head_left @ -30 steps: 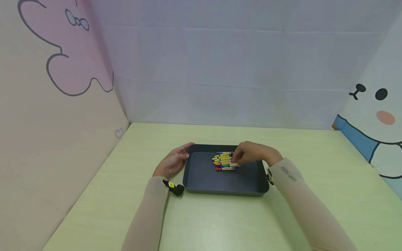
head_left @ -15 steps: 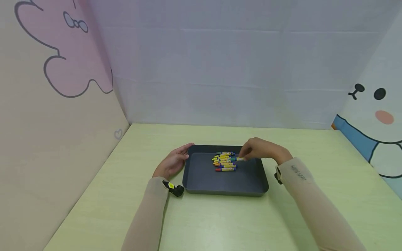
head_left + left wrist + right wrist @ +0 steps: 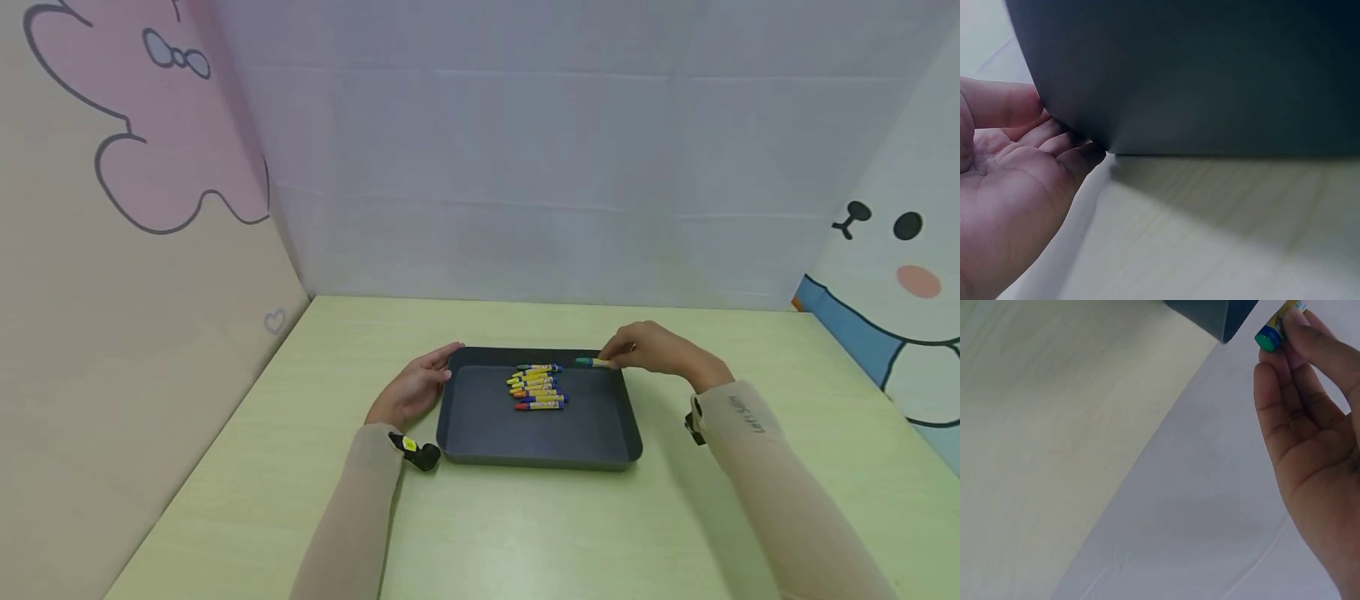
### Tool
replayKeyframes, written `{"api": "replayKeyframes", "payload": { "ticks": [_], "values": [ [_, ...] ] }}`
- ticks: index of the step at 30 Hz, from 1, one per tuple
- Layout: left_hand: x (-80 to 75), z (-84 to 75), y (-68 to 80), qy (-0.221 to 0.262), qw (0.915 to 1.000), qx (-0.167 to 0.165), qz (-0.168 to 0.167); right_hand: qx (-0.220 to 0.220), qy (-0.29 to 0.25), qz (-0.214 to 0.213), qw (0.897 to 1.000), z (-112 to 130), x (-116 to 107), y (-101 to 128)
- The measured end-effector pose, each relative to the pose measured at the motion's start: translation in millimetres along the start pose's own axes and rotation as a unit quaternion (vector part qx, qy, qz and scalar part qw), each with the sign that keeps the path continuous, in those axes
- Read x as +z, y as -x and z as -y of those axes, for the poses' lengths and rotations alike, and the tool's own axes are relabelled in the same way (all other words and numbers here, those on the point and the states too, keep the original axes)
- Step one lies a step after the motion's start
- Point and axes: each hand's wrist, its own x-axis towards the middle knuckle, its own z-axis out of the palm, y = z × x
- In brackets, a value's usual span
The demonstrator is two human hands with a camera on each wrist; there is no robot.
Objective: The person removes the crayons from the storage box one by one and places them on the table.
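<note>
Pink cartoon artwork (image 3: 161, 117) covers the left wall panel beside the pale green table (image 3: 525, 533). Left hand (image 3: 411, 388): rests on the table against the outer left wall of the dark grey tray (image 3: 536, 454); the left wrist view shows the fingers (image 3: 1054, 140) relaxed and touching the tray wall, thumb above them, holding nothing. A small black and yellow device (image 3: 414, 450) sits at the left wrist. Tray contents: a row of yellow-wrapped crayons (image 3: 536, 387) lies side by side in the far middle of the tray floor. Right hand (image 3: 660, 352): hovers at the far right corner of the tray, above its rim, and pinches one green-tipped crayon (image 3: 591, 362) between thumb and fingertips (image 3: 1279, 350); the crayon points left, level, apart from the row. A white cartoon face (image 3: 911, 275) with a blue band marks the right wall panel.
</note>
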Motion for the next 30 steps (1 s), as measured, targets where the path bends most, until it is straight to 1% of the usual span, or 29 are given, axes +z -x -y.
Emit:
{"api": "replayKeyframes", "payload": {
  "ticks": [8, 11, 19, 25, 30],
  "values": [
    [-0.7, 1.6, -2.2, -0.004, 0.9999, -0.007, -0.007, 0.019, 0.014, -0.048, 0.999, -24.4, -5.7, 15.1],
    [-0.8, 1.5, -3.1, 0.001, 0.9999, -0.009, -0.013, 0.032, 0.02, -0.059, 0.998, -31.1, -6.1, 18.3],
    [-2.6, 1.7, -3.6, 0.009, 0.9999, -0.002, -0.003, 0.065, 0.032, -0.075, 0.995, -44.6, -4.2, 22.0],
    [-1.9, 2.5, -3.2, 0.013, 0.9999, 0.0, -0.003, 0.075, 0.035, -0.083, 0.993, -53.9, -3.2, 25.2],
    [-2.1, 3.2, -3.3, 0.01, 1.0, 0.0, -0.002, 0.085, 0.025, -0.089, 0.992, -61.5, 0.0, 27.9]
  ]
}}
